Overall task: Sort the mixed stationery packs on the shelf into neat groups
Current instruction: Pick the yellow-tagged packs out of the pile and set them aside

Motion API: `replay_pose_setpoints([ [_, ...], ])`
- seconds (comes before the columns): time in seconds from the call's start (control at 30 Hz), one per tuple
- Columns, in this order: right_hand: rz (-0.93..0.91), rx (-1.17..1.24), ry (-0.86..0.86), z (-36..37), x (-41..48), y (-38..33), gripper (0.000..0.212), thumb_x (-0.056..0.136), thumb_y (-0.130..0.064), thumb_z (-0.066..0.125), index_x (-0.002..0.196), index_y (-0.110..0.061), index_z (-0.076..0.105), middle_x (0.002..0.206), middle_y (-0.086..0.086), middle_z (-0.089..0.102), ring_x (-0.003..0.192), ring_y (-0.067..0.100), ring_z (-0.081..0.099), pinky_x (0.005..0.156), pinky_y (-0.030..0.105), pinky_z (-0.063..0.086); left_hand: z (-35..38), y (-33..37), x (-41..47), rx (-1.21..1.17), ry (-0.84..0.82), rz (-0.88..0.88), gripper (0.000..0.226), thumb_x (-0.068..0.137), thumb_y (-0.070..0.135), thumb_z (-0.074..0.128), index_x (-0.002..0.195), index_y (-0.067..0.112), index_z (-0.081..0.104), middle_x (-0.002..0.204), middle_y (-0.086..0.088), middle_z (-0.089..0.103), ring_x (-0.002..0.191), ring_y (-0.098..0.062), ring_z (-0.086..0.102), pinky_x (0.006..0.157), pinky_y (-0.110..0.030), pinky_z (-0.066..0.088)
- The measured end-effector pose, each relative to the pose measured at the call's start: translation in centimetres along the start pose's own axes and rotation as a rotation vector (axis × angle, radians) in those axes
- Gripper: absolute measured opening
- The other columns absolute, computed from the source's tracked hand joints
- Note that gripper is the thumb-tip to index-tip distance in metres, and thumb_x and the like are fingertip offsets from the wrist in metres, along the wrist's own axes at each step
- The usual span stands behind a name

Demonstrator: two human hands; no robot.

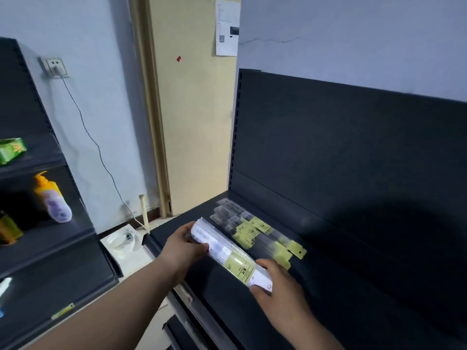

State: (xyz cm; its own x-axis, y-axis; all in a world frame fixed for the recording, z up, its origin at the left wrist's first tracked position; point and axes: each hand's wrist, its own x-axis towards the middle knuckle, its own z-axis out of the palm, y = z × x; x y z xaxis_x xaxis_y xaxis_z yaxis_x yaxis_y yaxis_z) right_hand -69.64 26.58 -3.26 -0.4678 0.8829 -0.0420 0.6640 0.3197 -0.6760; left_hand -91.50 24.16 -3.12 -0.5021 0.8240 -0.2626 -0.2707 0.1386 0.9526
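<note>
A stack of long clear stationery packs (231, 256) with white and yellow labels is held just above the dark shelf (328, 286). My left hand (184, 246) grips its far end, thumb on top. My right hand (278, 284) grips its near end, fingers curled under it. Behind the stack, several more clear packs with yellow header cards (252, 229) lie fanned out on the shelf, stretching from the back left toward the right.
The shelf's dark back panel (353, 147) rises behind the packs. A second dark shelving unit (50, 248) stands at left with a green box (11, 150) and a yellow-capped bottle (51, 198). A cream door (192, 109) lies between the units.
</note>
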Motion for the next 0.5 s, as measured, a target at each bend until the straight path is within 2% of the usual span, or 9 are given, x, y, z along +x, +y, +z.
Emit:
replay_pose_setpoints([
  [0.13,0.041,-0.076,0.061,1.0,4.1,-1.0,0.046,0.090,-0.034,0.057,0.132,-0.039,0.041,0.130,-0.013,0.042,0.118,0.013,0.047,0.102,0.035,0.040,-0.9,0.5,5.5,0.211,-0.063,0.026,0.057,0.075,-0.013,0.064,0.126,0.010,0.053,0.108,-0.007,0.067,0.099,-0.024,0.065,0.090,-0.039,0.053],
  [0.23,0.103,-0.268,0.057,2.0,6.3,-1.5,0.050,0.095,-0.038,0.047,0.141,-0.037,0.029,0.144,-0.010,0.030,0.130,0.010,0.035,0.109,0.036,0.028,-1.5,1.1,8.8,0.608,-0.125,0.120,0.052,0.072,0.010,0.070,0.122,0.013,0.057,0.109,-0.002,0.066,0.105,-0.021,0.062,0.096,-0.036,0.048],
  [0.27,0.132,-0.372,0.044,2.5,7.0,-1.6,0.052,0.096,-0.040,0.043,0.144,-0.037,0.023,0.149,-0.009,0.023,0.135,0.010,0.027,0.111,0.039,0.022,-1.6,1.2,9.9,0.815,-0.144,0.174,0.058,0.072,0.020,0.069,0.126,0.011,0.054,0.120,-0.006,0.060,0.116,-0.025,0.054,0.102,-0.034,0.043],
  [0.33,0.170,-0.474,0.019,3.8,7.7,-1.7,0.054,0.098,-0.047,0.032,0.148,-0.037,0.013,0.157,-0.011,0.006,0.144,0.013,0.010,0.114,0.045,0.009,-1.9,1.2,11.6,1.152,-0.152,0.313,0.081,0.077,0.038,0.065,0.145,0.011,0.030,0.146,-0.010,0.032,0.136,-0.027,0.029,0.113,-0.028,0.023],
  [0.37,0.168,-0.490,-0.002,4.6,7.8,-1.8,0.054,0.097,-0.053,0.022,0.148,-0.038,0.011,0.157,-0.014,-0.002,0.146,0.013,0.004,0.115,0.046,0.005,-1.9,0.8,12.4,1.228,-0.205,0.431,0.085,0.080,0.048,0.055,0.149,0.012,0.019,0.153,-0.008,0.021,0.142,-0.025,0.018,0.115,-0.027,0.013],
  [0.4,0.167,-0.523,0.001,5.5,7.8,-2.0,0.058,0.094,-0.059,0.011,0.148,-0.038,0.015,0.156,-0.017,-0.003,0.146,0.012,0.006,0.115,0.044,0.004,-1.7,0.5,13.1,1.291,-0.311,0.558,0.085,0.082,0.057,0.038,0.150,0.014,0.012,0.157,-0.004,0.011,0.145,-0.022,0.009,0.116,-0.026,0.004],
  [0.43,0.180,-0.582,-0.007,6.3,7.8,-2.1,0.065,0.091,-0.063,0.001,0.145,-0.037,0.025,0.154,-0.017,0.006,0.144,0.013,0.017,0.113,0.042,0.008,-1.5,0.3,13.3,1.352,-0.431,0.647,0.082,0.083,0.063,0.016,0.150,0.016,0.008,0.157,0.001,0.005,0.146,-0.018,0.001,0.114,-0.026,-0.004],
  [0.47,0.252,-0.596,-0.037,7.2,7.9,-2.1,0.068,0.091,-0.064,-0.002,0.140,-0.036,0.037,0.150,-0.014,0.024,0.139,0.015,0.031,0.110,0.041,0.012,-1.4,-0.3,13.9,1.398,-0.545,0.714,0.084,0.082,0.068,-0.003,0.150,0.019,0.009,0.156,0.005,0.004,0.145,-0.014,0.000,0.112,-0.025,-0.009],
  [0.5,0.290,-0.615,-0.028,8.1,8.0,-1.9,0.066,0.093,-0.063,0.001,0.134,-0.034,0.044,0.144,-0.012,0.041,0.135,0.016,0.036,0.107,0.042,0.014,-1.2,-0.5,14.3,1.461,-0.623,0.818,0.087,0.081,0.067,-0.014,0.149,0.022,0.015,0.156,0.005,0.011,0.145,-0.013,0.006,0.112,-0.025,-0.010],
])
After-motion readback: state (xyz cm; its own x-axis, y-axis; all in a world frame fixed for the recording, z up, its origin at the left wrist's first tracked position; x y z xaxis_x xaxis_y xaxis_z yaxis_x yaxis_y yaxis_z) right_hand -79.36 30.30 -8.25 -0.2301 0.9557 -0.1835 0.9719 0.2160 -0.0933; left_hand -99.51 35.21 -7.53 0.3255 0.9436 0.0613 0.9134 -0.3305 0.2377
